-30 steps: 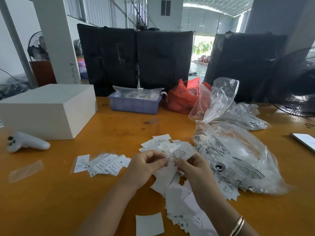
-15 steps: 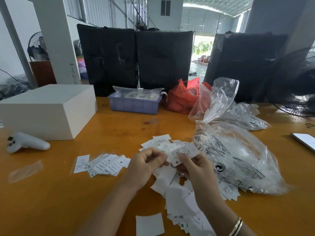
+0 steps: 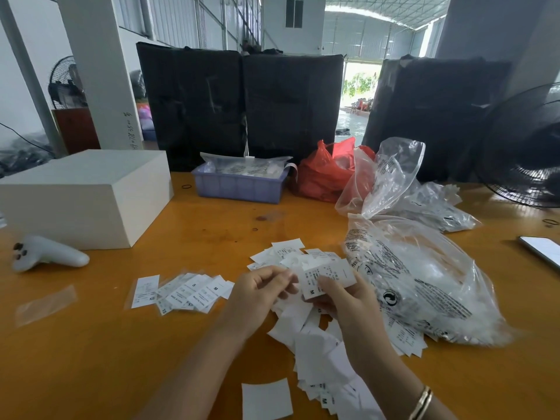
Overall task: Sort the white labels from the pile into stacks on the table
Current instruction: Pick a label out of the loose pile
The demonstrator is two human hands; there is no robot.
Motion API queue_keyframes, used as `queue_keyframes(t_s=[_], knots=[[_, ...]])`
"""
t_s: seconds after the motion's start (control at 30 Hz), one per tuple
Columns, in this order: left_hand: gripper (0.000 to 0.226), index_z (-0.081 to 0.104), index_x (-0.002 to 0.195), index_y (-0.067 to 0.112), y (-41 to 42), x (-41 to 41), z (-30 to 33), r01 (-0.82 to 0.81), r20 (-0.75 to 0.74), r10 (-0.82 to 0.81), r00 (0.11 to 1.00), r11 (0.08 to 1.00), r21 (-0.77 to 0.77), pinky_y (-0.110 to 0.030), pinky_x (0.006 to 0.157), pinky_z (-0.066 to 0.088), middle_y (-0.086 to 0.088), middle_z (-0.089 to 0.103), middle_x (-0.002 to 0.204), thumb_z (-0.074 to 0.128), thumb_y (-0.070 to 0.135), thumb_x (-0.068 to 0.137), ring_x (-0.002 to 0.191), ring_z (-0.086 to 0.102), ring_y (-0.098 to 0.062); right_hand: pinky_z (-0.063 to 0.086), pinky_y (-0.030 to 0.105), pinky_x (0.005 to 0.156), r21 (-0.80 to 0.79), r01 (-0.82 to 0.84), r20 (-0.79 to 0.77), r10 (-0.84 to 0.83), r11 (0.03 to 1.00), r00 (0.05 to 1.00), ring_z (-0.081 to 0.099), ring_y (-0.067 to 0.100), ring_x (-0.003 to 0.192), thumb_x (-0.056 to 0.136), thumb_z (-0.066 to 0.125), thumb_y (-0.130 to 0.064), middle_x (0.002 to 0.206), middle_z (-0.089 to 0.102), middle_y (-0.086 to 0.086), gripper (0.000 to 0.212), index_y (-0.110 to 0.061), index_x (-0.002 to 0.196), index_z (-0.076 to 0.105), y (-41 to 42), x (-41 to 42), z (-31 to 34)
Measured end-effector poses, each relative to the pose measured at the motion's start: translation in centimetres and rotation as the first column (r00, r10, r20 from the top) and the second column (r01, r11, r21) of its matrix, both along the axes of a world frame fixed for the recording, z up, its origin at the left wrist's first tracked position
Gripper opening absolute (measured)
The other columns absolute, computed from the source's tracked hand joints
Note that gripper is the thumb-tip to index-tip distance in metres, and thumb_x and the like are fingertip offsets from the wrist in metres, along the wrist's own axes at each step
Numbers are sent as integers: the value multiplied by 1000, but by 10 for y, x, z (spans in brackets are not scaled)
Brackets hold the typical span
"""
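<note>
Fingers of the right hand point(image 3: 348, 301) pinch a small sheaf of white labels point(image 3: 327, 275), thumb curled over the lower edge, and the sheaf now stands more upright and turned toward the camera than a moment ago, so that a bold "M" on the front label reads plainly. Fingers of the left hand point(image 3: 260, 291) are curled at the sheaf's left edge, tips touching it or just short of it; I cannot tell whether they actually grip a label. A second ago the sheaf lay flatter and further over the pile, so the change is a lift and a twist for reading, and I judge that the size is being checked before the label goes to a stack.

Beneath and just behind the fingers lies the loose pile point(image 3: 306, 331) of unsorted labels on the desk point(image 3: 91, 359), running down toward the wrist. Well to the left of the fingers sits a fanned row of sorted labels point(image 3: 185, 291), showing "S", "M" and "XS"; it looks unchanged across the frames. Close to the right of the fingers rests a large clear bag point(image 3: 424, 283) with more white labels inside.

Sorting seems at an early stage, since the pile remains far bigger than the row.
</note>
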State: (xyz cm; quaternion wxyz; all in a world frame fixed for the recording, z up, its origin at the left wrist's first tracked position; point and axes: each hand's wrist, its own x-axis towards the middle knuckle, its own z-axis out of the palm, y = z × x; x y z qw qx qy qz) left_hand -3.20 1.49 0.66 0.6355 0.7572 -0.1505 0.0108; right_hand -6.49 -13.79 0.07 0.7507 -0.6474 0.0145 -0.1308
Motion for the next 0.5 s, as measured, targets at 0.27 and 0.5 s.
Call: queue_keyframes(t_s=[0.27,0.5], knots=[[17,70,86,27,-1,-2,0,-1,18,1,1000,1000,4,-8,59,45,14,71,72,56,24,94,66,63,4,54,53,77,-59,45,-10,-45,997,999,70,31,80,89,62,-14,81,73,12,6,-11,93,65,1,1,-3],[8,68,86,25,-3,-3,1,-23,-4,23,1000,999,-33,-8,57,46,15,72,74,62,29,89,69,65,3,58,34,63,-101,73,-10,-75,992,997,70,22,72,88,65,-17,78,73,4,5,-22,88,65,2,2,-5]])
